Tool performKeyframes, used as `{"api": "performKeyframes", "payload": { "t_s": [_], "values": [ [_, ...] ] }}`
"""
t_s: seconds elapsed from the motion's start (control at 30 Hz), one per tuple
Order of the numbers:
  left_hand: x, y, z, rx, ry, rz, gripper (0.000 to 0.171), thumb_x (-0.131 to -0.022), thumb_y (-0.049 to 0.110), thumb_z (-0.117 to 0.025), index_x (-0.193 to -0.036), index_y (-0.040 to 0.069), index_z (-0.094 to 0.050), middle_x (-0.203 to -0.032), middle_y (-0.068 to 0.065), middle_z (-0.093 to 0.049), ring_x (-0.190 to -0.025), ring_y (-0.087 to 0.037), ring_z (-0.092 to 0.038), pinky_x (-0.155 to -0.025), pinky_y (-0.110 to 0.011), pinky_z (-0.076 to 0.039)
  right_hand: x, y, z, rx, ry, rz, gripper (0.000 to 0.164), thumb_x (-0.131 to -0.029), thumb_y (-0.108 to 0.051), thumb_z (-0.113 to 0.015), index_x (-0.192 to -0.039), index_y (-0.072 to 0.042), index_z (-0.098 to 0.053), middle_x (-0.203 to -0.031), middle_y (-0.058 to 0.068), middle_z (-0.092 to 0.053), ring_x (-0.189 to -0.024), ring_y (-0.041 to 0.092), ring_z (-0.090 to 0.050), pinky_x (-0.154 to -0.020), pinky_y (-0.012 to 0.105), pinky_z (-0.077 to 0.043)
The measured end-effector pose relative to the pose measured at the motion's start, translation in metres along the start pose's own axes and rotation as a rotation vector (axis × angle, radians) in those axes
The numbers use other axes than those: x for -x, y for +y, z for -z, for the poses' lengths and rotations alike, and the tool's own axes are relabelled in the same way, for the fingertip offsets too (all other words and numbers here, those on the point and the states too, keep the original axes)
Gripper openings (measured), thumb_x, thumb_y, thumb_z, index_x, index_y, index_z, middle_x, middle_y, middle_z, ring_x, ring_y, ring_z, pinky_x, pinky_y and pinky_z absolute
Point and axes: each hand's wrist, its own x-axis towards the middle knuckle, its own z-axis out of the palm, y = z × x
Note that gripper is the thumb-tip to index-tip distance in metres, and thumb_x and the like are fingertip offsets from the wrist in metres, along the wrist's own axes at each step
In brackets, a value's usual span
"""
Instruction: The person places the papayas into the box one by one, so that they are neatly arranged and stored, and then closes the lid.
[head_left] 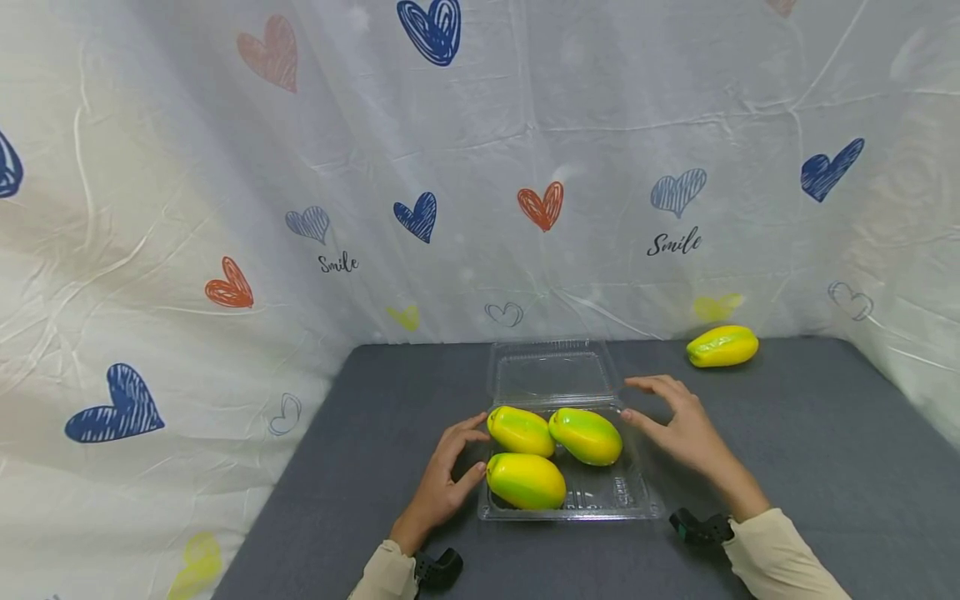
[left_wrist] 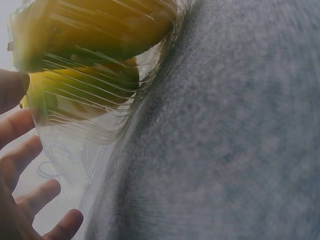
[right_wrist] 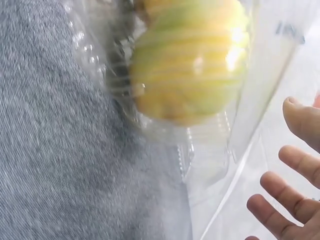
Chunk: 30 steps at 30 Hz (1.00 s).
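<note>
A clear plastic clamshell box stands on the grey table with its lid folded back. In it lie a rear-left yellow-green papaya-like fruit, a rear-right one and a front-left one. My left hand is at the box's left side, fingers spread and holding nothing; in the left wrist view its thumb and index finger come up to the clear wall. Off the right rear corner, my right hand has its fingers apart and grips nothing. The right wrist view shows its fingers away from the box.
Another yellow-green fruit lies at the back right of the table, near the curtain. A white curtain printed with hearts rises behind and beside the grey tabletop. Each wrist wears a black band.
</note>
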Motion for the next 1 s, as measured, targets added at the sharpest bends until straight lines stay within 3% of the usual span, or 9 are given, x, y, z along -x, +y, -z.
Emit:
{"api": "performKeyframes", "payload": {
  "t_s": [0.3, 0.6, 0.77, 1.0],
  "values": [
    [0.0, 0.0, 0.001, 0.005, -0.001, 0.013, 0.032, -0.099, 0.019, -0.062, -0.13, 0.015, -0.06, -0.159, -0.004, -0.045, -0.147, -0.029, -0.039, -0.114, -0.066, -0.033, -0.001, 0.009, 0.011, 0.018, 0.043, -0.003, 0.048, -0.09, -0.021, -0.078, -0.133, -0.006, -0.063, -0.13, 0.02, -0.061, -0.117, 0.04, -0.054, -0.093, 0.064, -0.035],
    [-0.002, 0.002, 0.001, -0.006, -0.003, 0.015, 0.033, -0.097, 0.015, -0.064, -0.13, 0.016, -0.06, -0.159, -0.004, -0.045, -0.147, -0.029, -0.04, -0.112, -0.069, -0.033, 0.0, 0.019, 0.024, 0.059, 0.072, -0.059, 0.05, -0.092, -0.021, -0.077, -0.135, -0.003, -0.061, -0.132, 0.024, -0.059, -0.119, 0.044, -0.05, -0.092, 0.067, -0.041],
    [-0.003, 0.002, 0.001, -0.008, -0.005, 0.012, 0.034, -0.097, 0.013, -0.064, -0.13, 0.018, -0.06, -0.159, -0.004, -0.045, -0.147, -0.029, -0.04, -0.112, -0.069, -0.033, -0.001, 0.026, 0.03, 0.082, 0.081, -0.083, 0.052, -0.092, -0.024, -0.077, -0.136, -0.002, -0.06, -0.133, 0.026, -0.057, -0.119, 0.046, -0.049, -0.089, 0.068, -0.039],
    [0.0, 0.001, 0.0, -0.008, -0.007, 0.008, 0.032, -0.098, 0.018, -0.063, -0.13, 0.013, -0.06, -0.159, -0.006, -0.046, -0.147, -0.029, -0.04, -0.112, -0.068, -0.034, 0.0, 0.041, 0.036, 0.094, 0.116, -0.082, 0.05, -0.092, -0.02, -0.076, -0.134, 0.001, -0.06, -0.134, 0.032, -0.055, -0.122, 0.053, -0.045, -0.091, 0.071, -0.034]
  ]
}}
